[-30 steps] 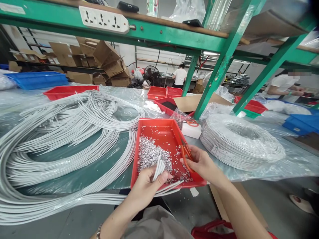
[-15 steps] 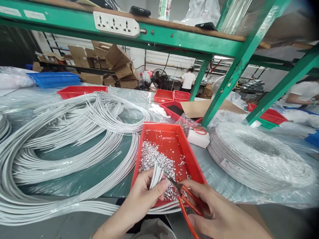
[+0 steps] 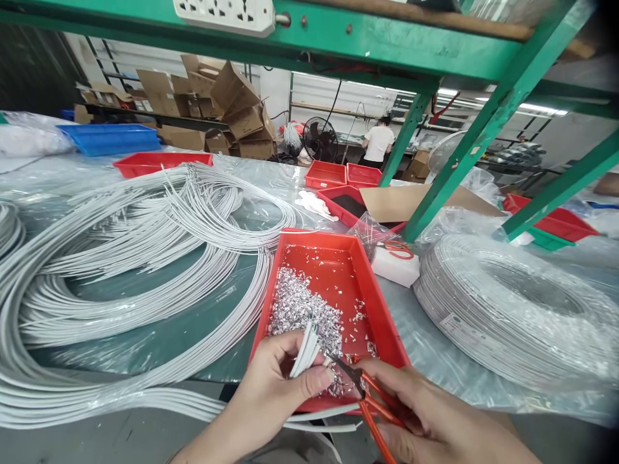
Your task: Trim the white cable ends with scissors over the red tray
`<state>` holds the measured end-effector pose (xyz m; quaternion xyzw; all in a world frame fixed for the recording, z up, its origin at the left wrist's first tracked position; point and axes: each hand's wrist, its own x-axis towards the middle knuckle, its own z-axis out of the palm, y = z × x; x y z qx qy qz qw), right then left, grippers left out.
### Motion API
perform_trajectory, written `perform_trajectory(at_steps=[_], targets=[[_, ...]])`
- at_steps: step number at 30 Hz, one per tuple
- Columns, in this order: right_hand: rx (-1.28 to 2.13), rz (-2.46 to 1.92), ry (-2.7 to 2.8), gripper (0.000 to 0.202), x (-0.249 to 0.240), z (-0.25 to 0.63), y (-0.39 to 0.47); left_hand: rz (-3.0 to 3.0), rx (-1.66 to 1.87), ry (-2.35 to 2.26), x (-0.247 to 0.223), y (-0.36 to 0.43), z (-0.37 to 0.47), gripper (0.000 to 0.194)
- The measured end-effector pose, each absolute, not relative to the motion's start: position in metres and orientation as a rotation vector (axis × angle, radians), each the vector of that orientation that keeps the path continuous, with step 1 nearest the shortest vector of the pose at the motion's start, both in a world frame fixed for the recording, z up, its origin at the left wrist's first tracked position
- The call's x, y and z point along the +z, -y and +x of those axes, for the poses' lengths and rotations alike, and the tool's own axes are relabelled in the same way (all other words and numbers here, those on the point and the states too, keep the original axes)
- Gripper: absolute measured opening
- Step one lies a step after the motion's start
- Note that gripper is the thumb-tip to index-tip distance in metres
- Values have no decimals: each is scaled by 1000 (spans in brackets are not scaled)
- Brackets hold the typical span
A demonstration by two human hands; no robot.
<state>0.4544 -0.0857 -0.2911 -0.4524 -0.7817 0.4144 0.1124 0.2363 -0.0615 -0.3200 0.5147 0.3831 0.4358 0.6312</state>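
My left hand (image 3: 278, 386) is closed round a small bunch of white cables (image 3: 306, 351), their cut ends pointing up. In my right hand (image 3: 416, 406) is a pair of scissors (image 3: 374, 403) with orange handles; its dark blades reach close to the fingers of my left hand. Whether the blades touch a cable I cannot tell. Both hands are over the near end of a red tray (image 3: 387, 328). Inside the tray lies a heap of small silvery scraps (image 3: 304, 299). A few cable lengths (image 3: 333, 415) pass below my left hand.
Large loops of white cable (image 3: 130, 309) cover the left of the table. To the right sits a plastic-wrapped cable coil (image 3: 483, 328). A white box (image 3: 395, 265) with orange-handled scissors (image 3: 399, 249) stands beside the tray. Green frame posts (image 3: 464, 154) rise behind; a person (image 3: 378, 143) is farther back.
The whole view has shifted, so the shelf beam sits higher. The scissors have moved slightly right relative to my left hand, which still holds the cables over the tray.
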Motion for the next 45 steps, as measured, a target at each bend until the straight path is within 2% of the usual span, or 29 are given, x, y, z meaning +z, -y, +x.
perform_trajectory(at_steps=[8,14,17,21,26,33,40,45], targets=[[993,-1218,2386,30,-281,452,70,1143,980,-934,-322,55,235,24],[974,-1158,2386,35,-288,455,57,1059,929,-674,-321,45,232,30],[1120,-1107,2311,35,-291,459,51,989,905,-618,-318,44,233,30],[1439,-998,1998,16,-290,445,44,1030,912,-656,-319,47,234,30],[1621,-878,1589,14,-289,406,42,1200,937,-754,-322,52,236,35],[2048,-689,1052,33,-317,386,34,1095,1009,-768,-322,54,237,34],[1898,-764,1103,26,-310,388,37,1044,964,-628,-318,50,238,31],[1753,-820,1122,23,-303,388,43,1060,1051,-715,-321,52,239,30]])
